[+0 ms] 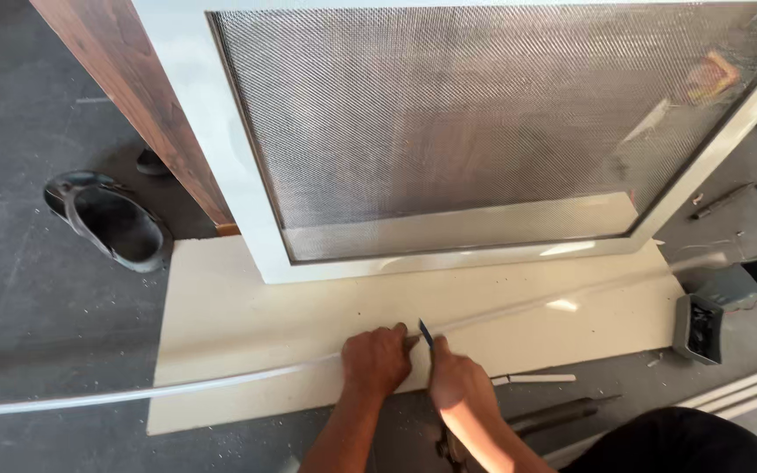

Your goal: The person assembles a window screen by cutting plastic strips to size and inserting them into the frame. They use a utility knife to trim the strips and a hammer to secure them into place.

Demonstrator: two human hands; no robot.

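Frame: white screen frame (221, 158) with grey metal mesh (466, 114) is standing upright on the pale board (247, 324), leaning against a brown wooden panel (142, 96).
Board: it is lying flat on the dark floor (19, 298), under the frame and under both hands.
Strip: long thin white strip (177, 387) is running across the board from far left to right, passing under the hands.
Progress: by my judgement the strip is not yet fitted; it is lying loose, apart from the frame.
Left hand: left hand (377, 361) is pressing down on the strip, fingers curled over it.
Right hand: right hand (456, 378) is gripping a small dark-tipped tool (426, 333) just beside the strip.
Around: black sandal (111, 219) at left, grey plastic parts (703, 326) at right, more white strips (746, 392) near the knee; nothing is blocking the hands.
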